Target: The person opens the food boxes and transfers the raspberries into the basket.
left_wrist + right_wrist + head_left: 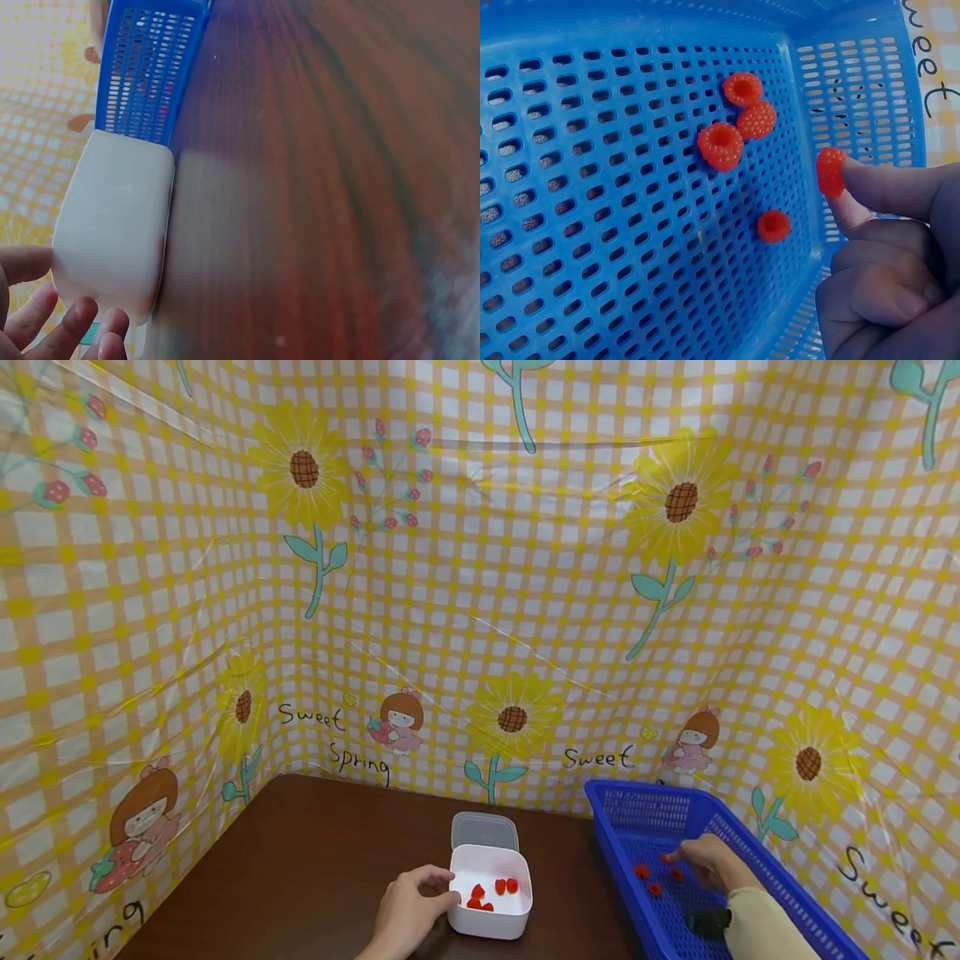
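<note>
My left hand (411, 906) holds the left side of a white box (491, 927), its thumb and fingers at the wall. Several red raspberries (501, 887) lie inside that box. A raspberry (830, 172) is pinched between the thumb and index finger of my right hand (889, 262), whose other fingers are curled in. This hand is over the blue perforated basket (592, 225). On the basket's floor lie several more raspberries: a cluster with one raspberry (721, 147) nearest the middle, and a separate raspberry (774, 226) below it.
Behind the box lies a translucent lid (484, 831). The dark brown table (300, 860) extends to the left of the box, and the basket stands at the right. A checked, flowered cloth (465, 593) hangs around the back and sides. A dark object (707, 923) sits by the right wrist.
</note>
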Motion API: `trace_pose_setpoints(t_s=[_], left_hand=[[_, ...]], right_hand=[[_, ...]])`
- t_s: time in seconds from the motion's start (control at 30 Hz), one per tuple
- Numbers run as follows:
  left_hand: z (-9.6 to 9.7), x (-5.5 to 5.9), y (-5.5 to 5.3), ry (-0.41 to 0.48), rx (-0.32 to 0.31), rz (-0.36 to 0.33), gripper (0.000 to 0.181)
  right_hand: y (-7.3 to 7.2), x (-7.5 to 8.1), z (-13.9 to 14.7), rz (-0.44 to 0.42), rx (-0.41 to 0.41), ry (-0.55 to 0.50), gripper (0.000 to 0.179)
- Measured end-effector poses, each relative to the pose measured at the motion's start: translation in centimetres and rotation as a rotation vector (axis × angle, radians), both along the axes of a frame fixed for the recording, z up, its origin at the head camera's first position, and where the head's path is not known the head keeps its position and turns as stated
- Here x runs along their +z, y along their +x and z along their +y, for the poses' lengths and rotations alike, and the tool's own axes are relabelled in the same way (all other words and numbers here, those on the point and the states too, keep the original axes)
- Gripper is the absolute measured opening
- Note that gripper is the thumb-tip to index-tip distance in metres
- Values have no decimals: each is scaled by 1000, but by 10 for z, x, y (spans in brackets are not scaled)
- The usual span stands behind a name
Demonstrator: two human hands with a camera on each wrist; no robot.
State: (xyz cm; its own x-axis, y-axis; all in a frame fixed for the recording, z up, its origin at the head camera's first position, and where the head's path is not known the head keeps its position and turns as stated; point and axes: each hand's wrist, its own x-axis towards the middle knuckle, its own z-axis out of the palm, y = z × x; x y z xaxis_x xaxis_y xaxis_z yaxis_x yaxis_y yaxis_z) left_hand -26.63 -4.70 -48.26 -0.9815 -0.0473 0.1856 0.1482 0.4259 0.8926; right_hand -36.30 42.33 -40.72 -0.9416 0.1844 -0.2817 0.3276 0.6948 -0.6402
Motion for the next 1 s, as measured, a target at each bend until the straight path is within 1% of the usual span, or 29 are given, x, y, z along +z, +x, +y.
trace_pose_setpoints(t_s=[0.13,0.2,0.23,0.3,0.43,0.5,0.63,0.73,0.87,0.93,1.0], left_hand=[[1,-4,4,14,-14,-74,20],[1,-5,4,22,-20,-96,20],[1,-5,4,26,-21,-95,20],[1,-3,2,26,-15,-83,20],[1,2,-4,24,1,-64,21],[2,5,-7,19,1,-49,21],[0,5,-8,5,0,-8,22],[0,5,-7,-6,2,10,23],[0,4,-6,-9,1,3,22],[0,3,-5,-12,3,1,21],[0,2,-4,-9,5,1,21]], right_hand=[[6,-13,2,-46,-31,-26,39],[7,-14,1,-61,-32,-29,30],[7,-13,0,-58,-35,-34,33],[4,-8,-3,-46,-32,-25,34],[1,8,-12,3,9,-10,47],[-1,16,-17,29,28,-13,48],[-2,27,-31,80,58,-62,41],[-3,33,-43,103,90,-97,43],[-3,40,-59,136,132,-136,53],[-3,43,-67,149,146,-167,53],[-4,48,-76,162,164,-180,49]])
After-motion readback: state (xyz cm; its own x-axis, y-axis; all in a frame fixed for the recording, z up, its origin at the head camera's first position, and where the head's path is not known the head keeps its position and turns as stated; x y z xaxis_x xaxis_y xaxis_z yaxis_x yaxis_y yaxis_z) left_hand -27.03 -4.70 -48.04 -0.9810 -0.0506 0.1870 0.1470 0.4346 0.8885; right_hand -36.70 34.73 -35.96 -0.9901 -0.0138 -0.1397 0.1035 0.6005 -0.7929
